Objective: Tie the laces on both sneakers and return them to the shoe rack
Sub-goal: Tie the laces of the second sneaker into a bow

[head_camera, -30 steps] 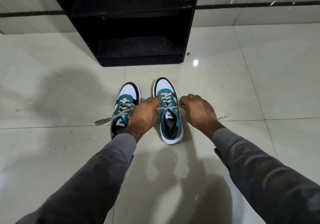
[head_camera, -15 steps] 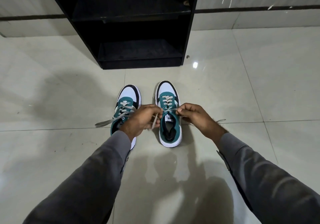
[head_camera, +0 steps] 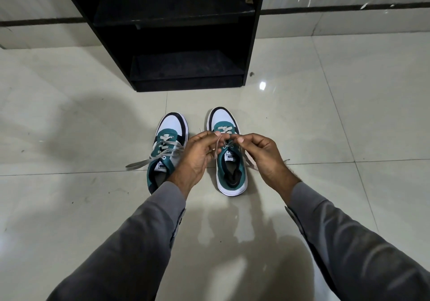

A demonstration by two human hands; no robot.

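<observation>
Laces (head_camera: pixel 225 143) pinched by both hands, left hand (head_camera: pixel 197 155), right hand (head_camera: pixel 261 153), above right sneaker (head_camera: pixel 229 161); its long axis points toward shoe rack (head_camera: pixel 253 44); left sneaker (head_camera: pixel 166 151) untied beside.

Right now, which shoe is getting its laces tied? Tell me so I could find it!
Find the black shoe rack on the pale tiled floor. Two teal-and-white sneakers sit in front of it, toes toward it. It is the right sneaker, with both hands pinching its laces above it; the left sneaker has loose laces trailing onto the floor.
</observation>
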